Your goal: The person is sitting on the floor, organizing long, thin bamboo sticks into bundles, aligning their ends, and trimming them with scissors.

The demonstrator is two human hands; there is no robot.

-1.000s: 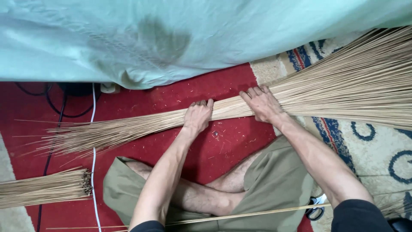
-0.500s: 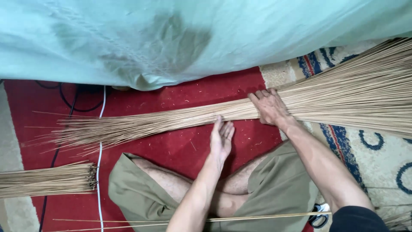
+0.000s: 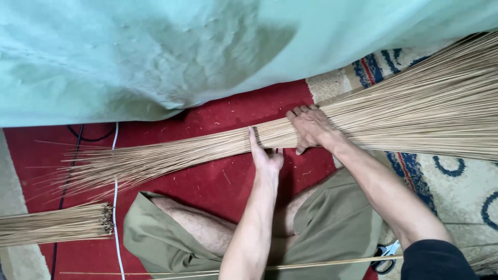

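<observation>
1. Our right hand (image 3: 310, 128) presses down on the bundle of thin sticks (image 3: 321, 124), fingers curled over its narrow waist and gripping it.
2. Our left hand (image 3: 265, 155) stands edge-on against the bundle's near side, fingers straight and holding nothing.
3. We see the bundle lying across the red carpet (image 3: 207, 181), fanning out at both ends.
4. We judge the sticks light, stiff and springy, apt to splay or snap; the waist is the place to hold.
5. We count one large bundle, one smaller tied bundle (image 3: 52, 225), one pair of scissors (image 3: 385, 257).
</observation>
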